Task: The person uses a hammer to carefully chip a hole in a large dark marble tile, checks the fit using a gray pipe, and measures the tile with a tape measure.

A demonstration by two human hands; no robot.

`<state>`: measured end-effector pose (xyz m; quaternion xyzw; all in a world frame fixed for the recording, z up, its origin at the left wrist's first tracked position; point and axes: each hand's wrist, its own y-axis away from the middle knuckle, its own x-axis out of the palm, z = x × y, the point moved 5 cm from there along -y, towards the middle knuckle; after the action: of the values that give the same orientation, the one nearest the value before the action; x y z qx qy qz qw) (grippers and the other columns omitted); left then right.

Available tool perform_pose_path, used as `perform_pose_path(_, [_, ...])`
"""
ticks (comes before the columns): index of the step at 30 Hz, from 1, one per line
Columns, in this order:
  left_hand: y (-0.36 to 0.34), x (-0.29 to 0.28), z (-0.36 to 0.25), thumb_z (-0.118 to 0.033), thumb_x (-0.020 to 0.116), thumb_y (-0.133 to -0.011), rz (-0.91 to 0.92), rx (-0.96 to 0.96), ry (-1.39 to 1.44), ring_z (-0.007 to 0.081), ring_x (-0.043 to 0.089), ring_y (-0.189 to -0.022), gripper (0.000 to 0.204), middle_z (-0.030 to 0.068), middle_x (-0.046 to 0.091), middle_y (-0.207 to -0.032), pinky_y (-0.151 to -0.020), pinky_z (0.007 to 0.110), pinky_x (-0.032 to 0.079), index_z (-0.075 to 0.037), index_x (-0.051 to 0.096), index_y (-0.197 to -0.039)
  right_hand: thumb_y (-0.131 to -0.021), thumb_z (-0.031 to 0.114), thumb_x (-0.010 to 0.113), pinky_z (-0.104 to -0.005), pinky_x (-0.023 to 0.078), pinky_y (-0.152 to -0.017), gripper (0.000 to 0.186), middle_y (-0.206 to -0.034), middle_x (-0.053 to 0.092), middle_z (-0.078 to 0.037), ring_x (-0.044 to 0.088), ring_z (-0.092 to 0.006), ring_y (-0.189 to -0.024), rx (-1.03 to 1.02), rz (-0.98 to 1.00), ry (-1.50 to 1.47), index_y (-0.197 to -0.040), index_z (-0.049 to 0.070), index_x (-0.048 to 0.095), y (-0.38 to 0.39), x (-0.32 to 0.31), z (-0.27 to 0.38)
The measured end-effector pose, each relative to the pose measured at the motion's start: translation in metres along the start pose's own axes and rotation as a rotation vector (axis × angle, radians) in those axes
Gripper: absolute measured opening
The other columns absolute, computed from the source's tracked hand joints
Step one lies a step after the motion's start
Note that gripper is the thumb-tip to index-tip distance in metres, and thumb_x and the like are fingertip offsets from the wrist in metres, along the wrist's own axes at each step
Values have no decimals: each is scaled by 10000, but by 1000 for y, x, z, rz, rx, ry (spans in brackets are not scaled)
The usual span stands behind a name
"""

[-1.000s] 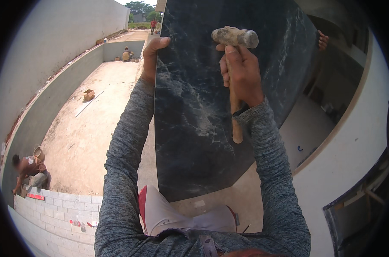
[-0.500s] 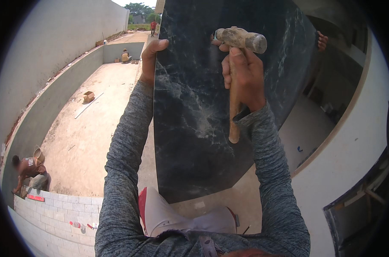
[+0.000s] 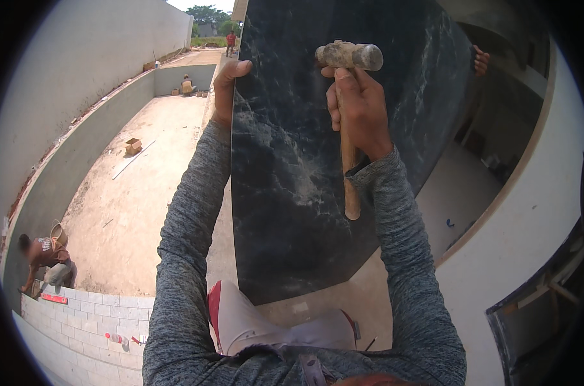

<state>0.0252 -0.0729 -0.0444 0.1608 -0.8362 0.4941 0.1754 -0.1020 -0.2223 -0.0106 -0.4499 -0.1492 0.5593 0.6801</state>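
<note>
While the left hand (image 3: 229,90) held the dark veined slab (image 3: 292,167) by its edge at 11 o'clock, the right hand (image 3: 366,109) was closed round the wooden handle of a hammer (image 3: 348,149) toward 1 o'clock.

Left: thumb lapped onto the face, other fingers hidden behind; their pressure could not be judged. Right: grip high, just under the hammer's head. Whether the head touched the slab could not be told.

Slab: filled 12 o'clock and reached down toward 6, its lower edge near the white trousers (image 3: 259,325). Lean unclear. A co-worker's hand (image 3: 481,61) showed fingers curled at the far edge, 2 o'clock.

Handling (judgement): good control called for a firm left hold and matched support at 2 o'clock, so that the panel did not twist. The choked-up grip suited short, light taps; a full swing would have risked chipping an edge. Best practice kept the hammer's head off the glossy face and the left thumb out of its path.
</note>
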Motion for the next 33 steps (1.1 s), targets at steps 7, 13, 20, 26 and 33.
perform_pose_path(7, [2, 4, 0, -310, 631, -825, 12, -8, -12, 286, 690, -964, 493, 160, 677, -1097, -836, 388, 584, 20, 587, -1188, -1004, 275, 467, -217, 435, -430, 350, -645, 538, 4, 487, -47, -490, -90, -33, -65, -1080, -33, 612, 5, 2, 5])
perform_pose_path(13, [3, 5, -6, -296, 638, -819, 20, 10, -26, 282, 692, -954, 489, 158, 675, -1097, -828, 383, 587, 16, 584, -1191, -1005, 287, 469, -218, 440, -433, 356, -651, 539, 3, 485, -47, -490, -38, -34, -71, -1068, -33, 612, 6, 1, 4])
perform_pose_path(20, [2, 2, -3, -286, 643, -815, 8, 5, -32, 283, 693, -954, 500, 161, 671, -1106, -821, 389, 589, 25, 575, -1201, -1012, 302, 456, -223, 435, -428, 360, -647, 529, 1, 484, -54, -490, 22, -21, -44, -1067, -23, 601, 5, -4, -5])
perform_pose_path(26, [-2, -5, -4, -268, 616, -842, 30, 55, -7, 288, 692, -954, 477, 172, 669, -1105, -811, 397, 593, 42, 569, -1202, -1011, 328, 433, -233, 438, -433, 398, -662, 527, -31, 489, -76, -500, -100, -73, -151, -1103, -29, 584, 13, -18, 13])
perform_pose_path(33, [-1, 0, -2, -267, 600, -851, 24, 72, 18, 291, 696, -941, 469, 185, 670, -1105, -802, 389, 598, 59, 570, -1187, -1013, 344, 439, -232, 443, -434, 405, -672, 532, -33, 493, -75, -503, -82, -84, -207, -1113, -21, 583, 15, -24, 12])
